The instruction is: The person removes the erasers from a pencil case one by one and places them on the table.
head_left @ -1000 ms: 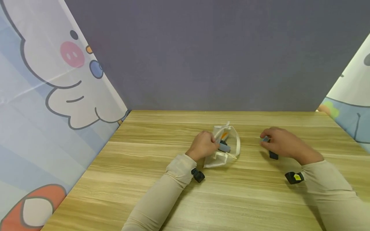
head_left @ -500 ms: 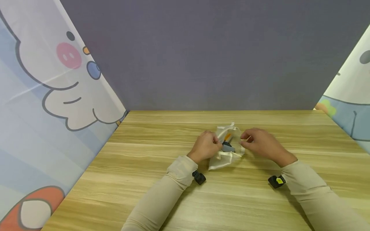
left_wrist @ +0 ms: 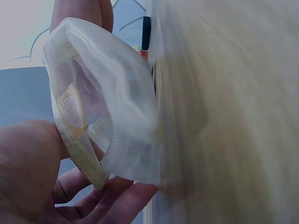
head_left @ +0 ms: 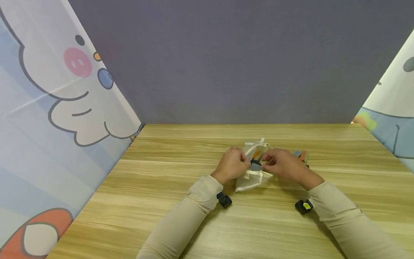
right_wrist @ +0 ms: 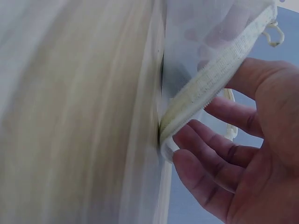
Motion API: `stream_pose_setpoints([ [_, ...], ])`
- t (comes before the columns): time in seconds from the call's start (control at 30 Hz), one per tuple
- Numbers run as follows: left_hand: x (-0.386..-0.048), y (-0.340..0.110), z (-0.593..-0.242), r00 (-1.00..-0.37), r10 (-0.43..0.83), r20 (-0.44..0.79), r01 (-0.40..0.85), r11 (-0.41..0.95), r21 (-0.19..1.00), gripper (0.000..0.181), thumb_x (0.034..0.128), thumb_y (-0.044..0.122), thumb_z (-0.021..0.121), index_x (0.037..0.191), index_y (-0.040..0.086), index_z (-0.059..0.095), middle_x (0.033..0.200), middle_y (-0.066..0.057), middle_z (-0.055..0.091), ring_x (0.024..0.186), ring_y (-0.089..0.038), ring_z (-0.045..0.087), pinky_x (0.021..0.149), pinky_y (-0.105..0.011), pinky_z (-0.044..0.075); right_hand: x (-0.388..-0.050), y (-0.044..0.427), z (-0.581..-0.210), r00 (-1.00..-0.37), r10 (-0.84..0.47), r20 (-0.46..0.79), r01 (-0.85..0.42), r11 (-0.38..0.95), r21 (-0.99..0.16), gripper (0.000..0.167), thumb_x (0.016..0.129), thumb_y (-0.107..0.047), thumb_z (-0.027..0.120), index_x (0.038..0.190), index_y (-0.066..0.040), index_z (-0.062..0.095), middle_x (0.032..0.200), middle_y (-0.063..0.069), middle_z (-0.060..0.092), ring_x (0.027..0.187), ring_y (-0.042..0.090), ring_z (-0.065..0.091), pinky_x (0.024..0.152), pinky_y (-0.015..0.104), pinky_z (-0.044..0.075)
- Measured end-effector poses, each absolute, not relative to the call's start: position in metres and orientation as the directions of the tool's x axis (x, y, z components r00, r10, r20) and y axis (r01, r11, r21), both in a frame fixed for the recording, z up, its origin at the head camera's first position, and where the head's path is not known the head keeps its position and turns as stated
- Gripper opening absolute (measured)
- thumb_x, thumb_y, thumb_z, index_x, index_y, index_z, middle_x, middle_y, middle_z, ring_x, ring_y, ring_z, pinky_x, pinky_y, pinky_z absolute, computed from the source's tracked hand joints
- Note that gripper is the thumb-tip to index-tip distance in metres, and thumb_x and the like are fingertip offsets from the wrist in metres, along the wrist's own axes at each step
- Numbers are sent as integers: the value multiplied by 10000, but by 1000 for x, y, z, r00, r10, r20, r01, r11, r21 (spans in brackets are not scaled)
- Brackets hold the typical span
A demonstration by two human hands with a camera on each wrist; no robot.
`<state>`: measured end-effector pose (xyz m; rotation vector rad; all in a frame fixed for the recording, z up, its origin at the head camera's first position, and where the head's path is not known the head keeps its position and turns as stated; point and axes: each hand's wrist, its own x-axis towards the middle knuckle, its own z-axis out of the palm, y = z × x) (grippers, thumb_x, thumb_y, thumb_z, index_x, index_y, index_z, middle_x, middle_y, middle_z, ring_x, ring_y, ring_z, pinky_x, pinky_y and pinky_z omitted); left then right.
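A small white mesh zip pouch [head_left: 247,184] lies on the table with its mouth agape. My left hand [head_left: 231,164] pinches its zipper edge from the left; the left wrist view shows that zipper edge [left_wrist: 79,158] between thumb and fingers. Inside the pouch I see an orange piece [head_left: 256,155], a black piece [head_left: 256,162] and a grey-blue piece [head_left: 256,167]. At the pouch's right side, my right hand [head_left: 284,165] has loosely bent fingers at the mouth, close to the grey-blue piece. In the right wrist view, the mesh rim partly hides the right thumb and forefinger.
Right of the pouch, partly behind my right hand, lie a small blue piece [head_left: 297,153], an orange-red block [head_left: 303,155] and a dark piece [head_left: 307,166]. A grey panel [head_left: 226,64] rises at the back of the wooden table [head_left: 168,154], with printed cloth [head_left: 38,108] on the left.
My right hand has moved left from the small pieces to the pouch's mouth, leaving the blue piece it held on the table. The left hand keeps its grip on the pouch, shifting slightly right.
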<state>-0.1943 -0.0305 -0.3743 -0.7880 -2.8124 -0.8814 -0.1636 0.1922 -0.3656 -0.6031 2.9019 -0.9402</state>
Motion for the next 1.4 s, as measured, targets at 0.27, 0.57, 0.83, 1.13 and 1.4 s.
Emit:
stream_pose_setpoints([
  [0.27, -195, -30, -374, -862, 449, 237, 503, 696, 512, 204, 864, 178, 724, 685, 165, 628, 798, 44, 535, 729, -113, 488, 612, -217, 409, -164, 193, -367, -912, -404, 68, -370, 742, -560, 266, 934, -243, 732, 1127, -63, 695, 1075, 55, 670, 899, 194, 675, 708, 373, 555],
  [0.57, -196, -30, -376, -871, 429, 238, 487, 697, 526, 183, 846, 186, 713, 685, 171, 626, 795, 51, 538, 736, -105, 494, 619, -218, 412, -165, 193, -369, -890, -448, 82, -421, 740, -525, 210, 920, -190, 739, 1096, -82, 703, 1048, 47, 653, 928, 226, 674, 766, 423, 548],
  [0.83, -195, -30, -375, -877, 427, 222, 477, 711, 517, 198, 857, 209, 694, 702, 165, 578, 789, 28, 527, 712, -125, 485, 596, -233, 404, -163, 193, -368, -881, -465, 87, -442, 745, -499, 234, 922, -171, 728, 1128, -66, 693, 1076, 66, 624, 969, 276, 658, 800, 452, 538],
  [1.13, -192, -34, -374, -893, 404, 200, 444, 714, 541, 215, 858, 218, 687, 682, 175, 572, 734, 38, 538, 626, -106, 486, 541, -230, 397, -163, 190, -370, -863, -493, 107, -484, 751, -449, 241, 907, -219, 760, 1103, -94, 698, 1072, 19, 609, 972, 248, 631, 804, 446, 529],
  [1.4, -191, -34, -372, -901, 393, 182, 423, 710, 563, 355, 877, 250, 694, 585, 189, 502, 602, 65, 450, 476, -73, 376, 470, -236, 326, -160, 188, -368, -841, -527, 123, -530, 753, -391, 209, 896, -213, 776, 1069, -122, 702, 1107, 35, 604, 918, 204, 621, 776, 428, 526],
])
